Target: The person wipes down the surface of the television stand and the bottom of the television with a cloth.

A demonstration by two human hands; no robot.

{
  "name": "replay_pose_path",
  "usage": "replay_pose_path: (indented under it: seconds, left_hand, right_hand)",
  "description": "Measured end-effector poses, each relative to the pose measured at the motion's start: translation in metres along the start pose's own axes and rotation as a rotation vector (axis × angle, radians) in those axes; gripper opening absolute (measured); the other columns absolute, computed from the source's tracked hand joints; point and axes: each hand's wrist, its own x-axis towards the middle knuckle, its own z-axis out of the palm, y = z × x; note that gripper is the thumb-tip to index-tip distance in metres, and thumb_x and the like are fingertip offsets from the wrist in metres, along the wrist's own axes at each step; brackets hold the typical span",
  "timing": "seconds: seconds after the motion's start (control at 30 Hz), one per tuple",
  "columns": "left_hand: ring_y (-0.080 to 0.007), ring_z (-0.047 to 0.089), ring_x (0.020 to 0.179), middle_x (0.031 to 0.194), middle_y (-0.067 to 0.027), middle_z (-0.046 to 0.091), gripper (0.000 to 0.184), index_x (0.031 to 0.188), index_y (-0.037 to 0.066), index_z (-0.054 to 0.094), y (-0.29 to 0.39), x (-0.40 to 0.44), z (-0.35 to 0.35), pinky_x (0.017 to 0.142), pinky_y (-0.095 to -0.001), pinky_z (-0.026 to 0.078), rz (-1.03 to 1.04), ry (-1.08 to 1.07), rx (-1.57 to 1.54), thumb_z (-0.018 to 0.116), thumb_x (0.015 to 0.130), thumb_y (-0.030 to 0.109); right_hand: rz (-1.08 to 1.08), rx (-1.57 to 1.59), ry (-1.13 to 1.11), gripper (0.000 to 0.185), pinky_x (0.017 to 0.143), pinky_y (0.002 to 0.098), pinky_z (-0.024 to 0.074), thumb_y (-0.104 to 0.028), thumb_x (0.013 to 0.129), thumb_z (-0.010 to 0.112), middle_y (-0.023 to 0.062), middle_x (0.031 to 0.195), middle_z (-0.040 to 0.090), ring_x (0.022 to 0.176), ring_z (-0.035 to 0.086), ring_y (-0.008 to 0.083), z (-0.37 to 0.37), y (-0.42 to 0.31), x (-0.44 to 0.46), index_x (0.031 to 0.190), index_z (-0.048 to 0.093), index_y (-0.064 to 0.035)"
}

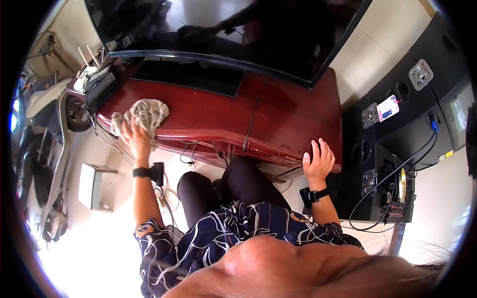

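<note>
My left hand (pixel 135 137) is on a crumpled beige cloth (pixel 150 113) at the front left edge of the dark red TV stand (pixel 208 111). Its fingers press into the folds, and part of the cloth hangs over the edge. At the stand's front right corner rests my right hand (pixel 318 163), fingers stretched out and holding nothing. A large television (pixel 233 30) with a dark, reflective screen stands above, its flat black base (pixel 188 77) on the red top.
A white router (pixel 88 74) and cables sit at the stand's left end. Black speaker cabinets (pixel 367 154) with a hanging cable stand to the right. On the floor at left are a small white stool (pixel 94 186) and a motorbike (pixel 52 134).
</note>
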Motion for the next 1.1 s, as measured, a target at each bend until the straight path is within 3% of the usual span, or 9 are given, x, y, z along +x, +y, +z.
replay_pose_path:
  seconds: [0.1,0.27,0.5,0.8,0.97,1.03,1.07,1.1]
  left_hand:
    - [-0.0289,0.024,0.141,0.145,-0.0200,0.034,0.051,0.142,0.013,0.040,0.057,-0.016,-0.020,0.113,-0.0562,0.012,0.080,-0.008,-0.008,0.048,0.093,0.024]
    - [-0.0518,0.013,0.137,0.145,-0.0110,0.037,0.051,0.137,0.018,0.047,0.148,-0.037,-0.057,0.105,-0.0698,0.018,0.140,-0.120,-0.077,0.055,0.087,0.024]
    - [-0.0439,0.031,0.133,0.135,-0.0076,0.048,0.049,0.131,0.018,0.054,0.237,-0.049,-0.077,0.107,-0.0649,0.021,0.442,-0.190,-0.186,0.060,0.082,0.023]
    - [-0.0407,0.042,0.123,0.126,-0.0132,0.053,0.041,0.124,0.009,0.056,0.309,-0.026,-0.083,0.100,-0.0482,0.041,0.855,-0.325,-0.384,0.059,0.084,0.019]
    - [-0.0457,0.042,0.121,0.128,-0.0165,0.050,0.047,0.122,0.004,0.052,0.335,-0.009,-0.058,0.100,-0.0496,0.041,0.930,-0.325,-0.412,0.060,0.077,0.015]
    - [-0.0496,0.040,0.122,0.127,-0.0184,0.050,0.042,0.118,0.005,0.054,0.345,-0.004,-0.042,0.103,-0.0539,0.035,0.939,-0.309,-0.453,0.057,0.079,0.020]
    - [-0.0497,0.040,0.121,0.128,-0.0207,0.050,0.053,0.123,0.000,0.051,0.350,0.000,-0.033,0.103,-0.0506,0.037,0.964,-0.298,-0.400,0.062,0.074,0.019]
    - [-0.0499,0.039,0.122,0.128,-0.0206,0.050,0.055,0.126,0.003,0.051,0.355,0.001,-0.011,0.106,-0.0508,0.033,1.018,-0.302,-0.223,0.061,0.077,0.024]
  right_hand:
    - [0.001,0.008,0.013,0.043,0.096,0.0459,0.0379,-0.033,0.081,0.056,0.0132,0.125,0.055,0.114,0.052,0.0318,0.002,-0.001,0.001,0.116,0.060,-0.0086]
    - [-0.005,0.013,0.044,0.042,0.095,0.0460,0.0396,-0.033,0.081,0.057,0.0130,0.123,0.056,0.113,0.053,0.0315,0.002,-0.003,0.002,0.115,0.061,-0.0090]
    - [-0.001,0.010,0.081,0.042,0.094,0.0447,0.0409,-0.033,0.081,0.058,0.0128,0.123,0.056,0.112,0.054,0.0305,0.004,-0.003,0.001,0.115,0.061,-0.0096]
    - [0.023,0.045,0.083,0.040,0.093,0.0448,0.0416,-0.033,0.081,0.058,0.0129,0.122,0.057,0.110,0.055,0.0308,0.001,-0.007,0.002,0.113,0.062,-0.0089]
    - [0.007,0.045,0.096,0.040,0.092,0.0451,0.0421,-0.034,0.082,0.057,0.0133,0.121,0.059,0.109,0.056,0.0312,0.001,-0.009,0.003,0.113,0.063,-0.0082]
    - [-0.017,0.043,0.099,0.040,0.092,0.0452,0.0423,-0.034,0.082,0.056,0.0134,0.121,0.059,0.109,0.056,0.0314,0.000,-0.012,0.003,0.113,0.063,-0.0081]
    - [-0.008,0.036,0.089,0.040,0.092,0.0453,0.0425,-0.034,0.082,0.056,0.0134,0.121,0.059,0.109,0.056,0.0315,-0.001,-0.013,0.003,0.113,0.063,-0.0080]
    - [0.000,0.029,0.079,0.040,0.091,0.0455,0.0427,-0.034,0.083,0.056,0.0135,0.121,0.059,0.109,0.056,0.0316,-0.002,-0.013,0.003,0.113,0.063,-0.0079]
